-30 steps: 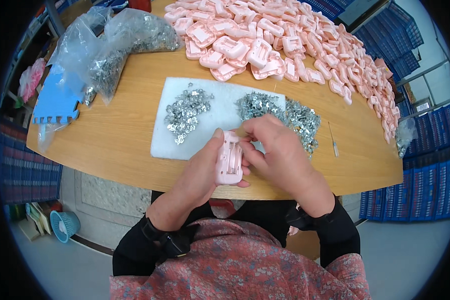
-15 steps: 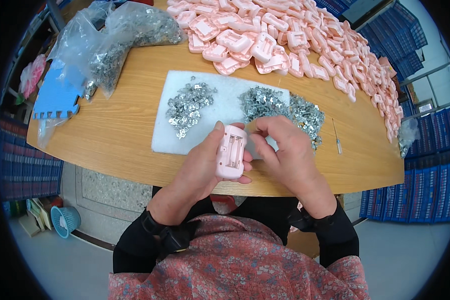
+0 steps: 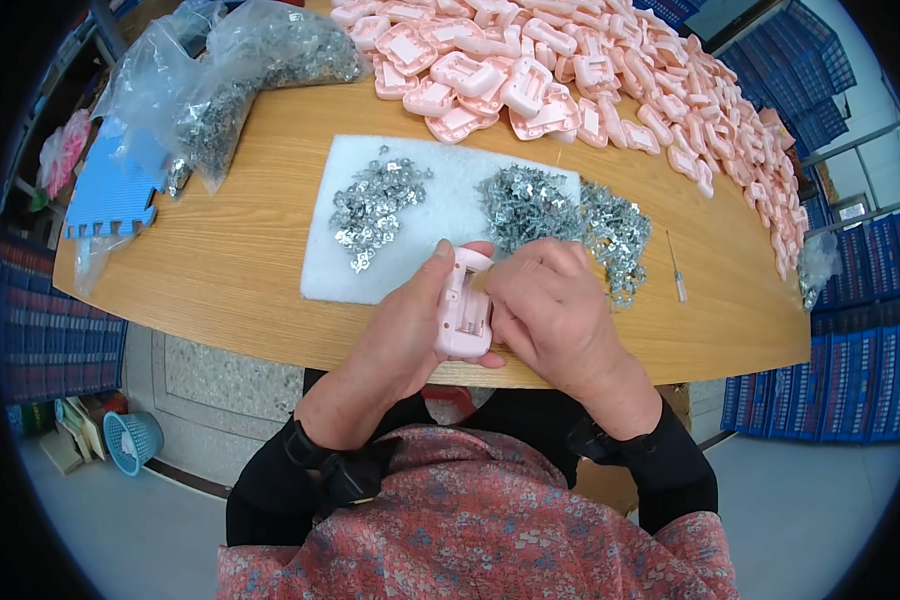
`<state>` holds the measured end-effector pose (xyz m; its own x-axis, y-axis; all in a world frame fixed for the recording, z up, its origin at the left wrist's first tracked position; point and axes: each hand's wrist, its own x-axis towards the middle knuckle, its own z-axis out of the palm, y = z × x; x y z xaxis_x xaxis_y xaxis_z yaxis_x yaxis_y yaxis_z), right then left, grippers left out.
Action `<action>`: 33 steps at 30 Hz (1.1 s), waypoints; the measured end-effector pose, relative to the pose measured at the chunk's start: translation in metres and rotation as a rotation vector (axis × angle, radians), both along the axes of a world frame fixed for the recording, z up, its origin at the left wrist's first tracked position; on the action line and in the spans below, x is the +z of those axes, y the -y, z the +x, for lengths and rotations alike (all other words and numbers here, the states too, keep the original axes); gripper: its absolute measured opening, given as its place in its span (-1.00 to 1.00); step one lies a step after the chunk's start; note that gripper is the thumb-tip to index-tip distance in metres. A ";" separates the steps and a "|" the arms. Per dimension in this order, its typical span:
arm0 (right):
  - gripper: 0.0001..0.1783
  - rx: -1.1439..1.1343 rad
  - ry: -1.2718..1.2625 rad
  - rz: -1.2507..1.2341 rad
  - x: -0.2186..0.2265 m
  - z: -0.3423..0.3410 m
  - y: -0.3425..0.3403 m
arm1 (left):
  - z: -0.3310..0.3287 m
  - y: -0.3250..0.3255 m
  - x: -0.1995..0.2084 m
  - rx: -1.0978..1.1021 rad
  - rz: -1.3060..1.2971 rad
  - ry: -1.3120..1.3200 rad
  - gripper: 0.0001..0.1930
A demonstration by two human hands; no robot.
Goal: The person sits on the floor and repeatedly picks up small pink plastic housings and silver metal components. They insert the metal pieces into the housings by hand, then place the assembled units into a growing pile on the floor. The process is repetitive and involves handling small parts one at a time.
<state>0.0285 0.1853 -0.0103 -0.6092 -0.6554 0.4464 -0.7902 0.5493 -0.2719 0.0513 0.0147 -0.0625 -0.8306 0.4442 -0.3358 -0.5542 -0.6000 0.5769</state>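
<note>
My left hand point(image 3: 402, 318) is wrapped round a pale pink plastic housing point(image 3: 454, 325) with an open battery compartment facing up. The fingers of my right hand point(image 3: 550, 305) are pinched together at the housing's right edge, over the compartment; whatever small piece they hold is hidden. Beyond my hands lies a white foam sheet point(image 3: 450, 200). On its left part is a heap of flat metal contact plates point(image 3: 375, 210), and on its right part a heap of metal spring contacts point(image 3: 530, 205). More metal contacts point(image 3: 618, 235) spill past the sheet onto the table.
A large pile of pink plastic housings point(image 3: 570, 75) covers the table's far right side. Plastic bags of metal parts point(image 3: 220, 110) and a blue foam mat point(image 3: 115, 195) lie at the far left. A thin screwdriver point(image 3: 677, 268) rests on the wooden table point(image 3: 220, 260), right of the contacts.
My right hand has moved left onto the housing, and its fingers have closed in over the upper part of the compartment. My left hand still holds the housing, turned slightly.
</note>
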 end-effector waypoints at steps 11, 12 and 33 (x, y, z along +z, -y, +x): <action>-0.77 -0.302 0.729 -0.471 -0.010 -0.009 -0.014 | 0.001 0.007 -0.004 -0.054 0.039 -0.063 -0.39; -0.76 -0.277 0.825 -0.503 -0.013 -0.009 -0.014 | 0.000 0.006 -0.002 -0.060 0.042 -0.081 -0.39; -0.70 -0.104 1.407 -0.690 -0.013 -0.008 -0.016 | 0.005 -0.003 0.007 -0.077 -0.054 -0.137 -0.40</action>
